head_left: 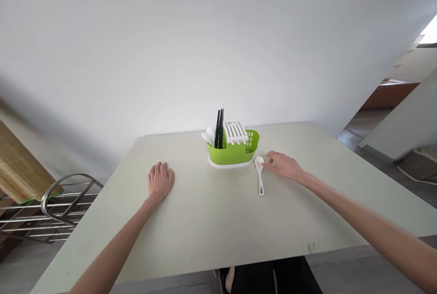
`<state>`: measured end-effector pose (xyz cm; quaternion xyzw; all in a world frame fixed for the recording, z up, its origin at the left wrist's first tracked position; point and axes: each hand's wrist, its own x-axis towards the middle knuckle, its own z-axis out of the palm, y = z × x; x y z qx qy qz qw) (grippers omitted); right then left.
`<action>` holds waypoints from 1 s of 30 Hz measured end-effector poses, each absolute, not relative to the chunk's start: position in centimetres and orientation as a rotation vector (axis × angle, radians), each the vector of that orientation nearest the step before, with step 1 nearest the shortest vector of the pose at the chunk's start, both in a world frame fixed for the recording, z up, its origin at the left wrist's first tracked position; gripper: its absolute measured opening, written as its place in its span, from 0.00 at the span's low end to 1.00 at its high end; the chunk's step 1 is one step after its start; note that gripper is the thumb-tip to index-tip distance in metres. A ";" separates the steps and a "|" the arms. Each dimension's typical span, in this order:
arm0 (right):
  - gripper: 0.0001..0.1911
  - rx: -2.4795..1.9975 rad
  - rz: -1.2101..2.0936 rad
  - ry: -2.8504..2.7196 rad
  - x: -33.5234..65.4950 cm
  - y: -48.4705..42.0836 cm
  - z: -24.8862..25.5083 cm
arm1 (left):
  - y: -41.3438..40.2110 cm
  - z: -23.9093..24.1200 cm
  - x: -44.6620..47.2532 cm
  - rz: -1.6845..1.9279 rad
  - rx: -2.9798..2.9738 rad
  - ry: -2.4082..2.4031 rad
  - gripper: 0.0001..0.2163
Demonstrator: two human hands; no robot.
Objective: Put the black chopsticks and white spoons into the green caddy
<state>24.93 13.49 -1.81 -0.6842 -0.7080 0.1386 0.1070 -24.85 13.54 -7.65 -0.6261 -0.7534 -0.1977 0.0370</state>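
Note:
My left hand (160, 179) lies palm down on the table, its fingers lightly spread, holding nothing. To the right of a white spoon (260, 180), my right hand (282, 165) has its fingers apart. Its thumb is at the spoon's bowl; whether they touch I cannot tell. The spoon rests on the tabletop with its bowl away from me and a small dark mark on its handle. Behind it stands a green cutlery holder (230, 156) with a white base and white slatted rack (235, 132). Black chopsticks (219, 129) and white spoons (209, 135) stand in its left part.
The pale table (205, 225) reaches back to a white wall (191, 48). On the left are a metal rack (64, 207) and a woven bamboo mat (23, 162). A doorway opens at the far right. My legs are under the table's front edge.

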 end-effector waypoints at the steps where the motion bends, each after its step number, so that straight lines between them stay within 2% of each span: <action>1: 0.23 -2.071 0.456 -2.037 24.7 13.8 -2.7 | 13.5 -7.6 -24.8 -0.610 -1.923 -2.311 0.25; 3: 0.28 -2.140 0.517 -1.962 23.9 14.2 -3.9 | 13.5 -7.5 -24.8 -0.603 -1.923 -2.308 0.25; 6: 0.28 -2.158 0.527 -1.942 22.1 14.3 -4.5 | 13.5 -7.4 -24.7 -0.579 -1.914 -2.315 0.25; 16: 0.04 -1.793 0.684 -2.211 16.9 10.0 -1.1 | 13.7 -7.4 -24.9 -0.566 -1.905 -2.298 0.24; 22: 0.10 -1.361 0.710 -2.118 13.9 8.7 6.8 | 13.5 -7.2 -25.0 -0.507 -1.913 -2.298 0.26; 26: 0.14 -1.151 0.383 -2.008 12.5 10.2 12.1 | 13.5 -7.2 -25.0 -0.478 -1.904 -2.299 0.26; 30: 0.19 -1.094 0.037 -1.984 11.3 12.8 13.8 | 13.5 -7.3 -25.0 -0.459 -1.901 -2.290 0.27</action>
